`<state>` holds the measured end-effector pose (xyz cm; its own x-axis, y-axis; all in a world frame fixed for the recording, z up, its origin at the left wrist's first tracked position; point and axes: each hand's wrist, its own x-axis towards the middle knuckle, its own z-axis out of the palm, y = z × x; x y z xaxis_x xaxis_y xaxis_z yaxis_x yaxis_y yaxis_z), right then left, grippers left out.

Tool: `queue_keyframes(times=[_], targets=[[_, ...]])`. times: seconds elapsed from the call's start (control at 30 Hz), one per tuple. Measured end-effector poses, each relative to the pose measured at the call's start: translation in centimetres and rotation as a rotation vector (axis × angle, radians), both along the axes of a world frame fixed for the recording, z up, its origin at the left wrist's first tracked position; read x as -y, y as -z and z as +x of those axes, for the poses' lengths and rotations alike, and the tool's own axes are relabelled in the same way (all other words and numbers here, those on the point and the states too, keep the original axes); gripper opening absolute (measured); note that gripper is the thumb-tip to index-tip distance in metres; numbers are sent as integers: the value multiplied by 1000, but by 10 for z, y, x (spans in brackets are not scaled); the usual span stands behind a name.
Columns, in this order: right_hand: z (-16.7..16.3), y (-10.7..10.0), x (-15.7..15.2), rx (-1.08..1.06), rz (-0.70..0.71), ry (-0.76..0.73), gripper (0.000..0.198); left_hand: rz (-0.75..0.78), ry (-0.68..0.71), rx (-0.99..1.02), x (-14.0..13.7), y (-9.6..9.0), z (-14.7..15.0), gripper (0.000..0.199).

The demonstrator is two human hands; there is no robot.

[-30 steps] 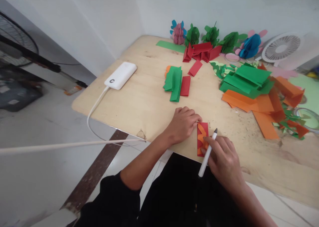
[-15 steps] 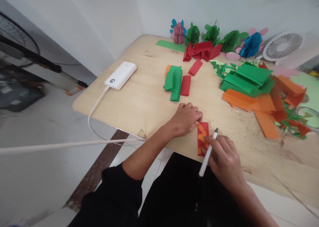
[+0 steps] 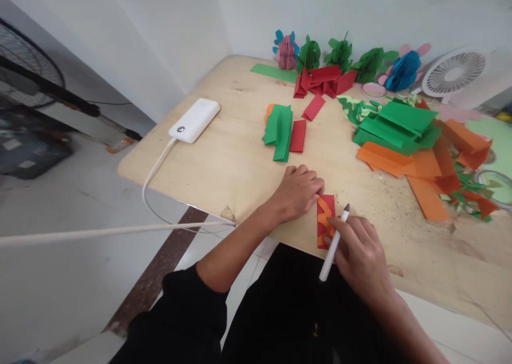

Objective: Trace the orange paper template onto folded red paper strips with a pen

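A red paper strip [image 3: 328, 200] lies at the table's front edge with an orange paper cutout [image 3: 323, 220] on top of it. My left hand [image 3: 299, 192] rests on the table with its fingers curled, the fingertips at the strip's upper left corner; what they pinch, if anything, is hidden. In my right hand [image 3: 360, 252] is a white pen [image 3: 334, 245] with a dark tip, slanting up and away from me. That hand's fingertips also touch the orange cutout's lower right side.
Folded green paper [image 3: 283, 132] and red paper [image 3: 298, 136] lie beyond my left hand. To the right are heaps of green paper [image 3: 400, 124] and orange paper [image 3: 428, 167]. A white power bank [image 3: 194, 120] with a cable sits left. Paper figures [image 3: 340, 55] and a small fan [image 3: 455, 74] stand behind.
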<state>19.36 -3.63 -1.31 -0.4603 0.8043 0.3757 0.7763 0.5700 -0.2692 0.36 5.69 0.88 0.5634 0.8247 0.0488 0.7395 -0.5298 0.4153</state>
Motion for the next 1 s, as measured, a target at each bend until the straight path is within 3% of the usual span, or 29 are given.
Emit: queue_keyframes(times=[1.0], targets=[[-1, -2, 1, -7, 2, -3, 33, -11, -23, -10, 3, -1, 0, 6]])
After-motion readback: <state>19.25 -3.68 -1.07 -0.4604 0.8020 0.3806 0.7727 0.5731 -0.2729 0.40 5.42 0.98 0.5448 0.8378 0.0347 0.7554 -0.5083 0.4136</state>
